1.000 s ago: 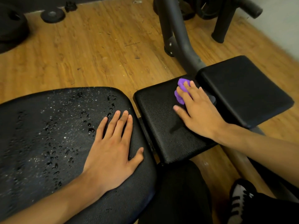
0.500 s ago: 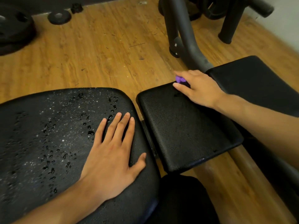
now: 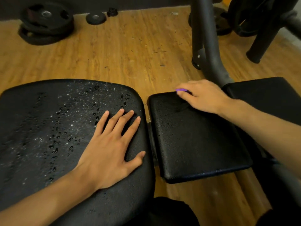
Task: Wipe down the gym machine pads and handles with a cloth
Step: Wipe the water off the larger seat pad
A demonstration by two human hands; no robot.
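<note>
A wide black pad (image 3: 48, 128) on the left is speckled with water drops. My left hand (image 3: 112, 147) lies flat on its right part, fingers spread, holding nothing. To its right sits a smaller black pad (image 3: 195, 144). My right hand (image 3: 202, 97) rests at that pad's far edge, pressing a purple cloth (image 3: 181, 90) of which only a sliver shows under the fingers. A third black pad (image 3: 268, 95) lies farther right, partly behind my right forearm.
The grey machine frame (image 3: 210, 51) rises from the wooden floor (image 3: 114, 51) just beyond the small pad. Black weight plates (image 3: 46, 22) are stacked at the far left, with a small plate (image 3: 96, 18) beside them. A black post (image 3: 260, 44) stands at far right.
My right hand slid the purple cloth from the small pad's middle up to its far edge and a little left. My left hand stayed flat on the wet pad.
</note>
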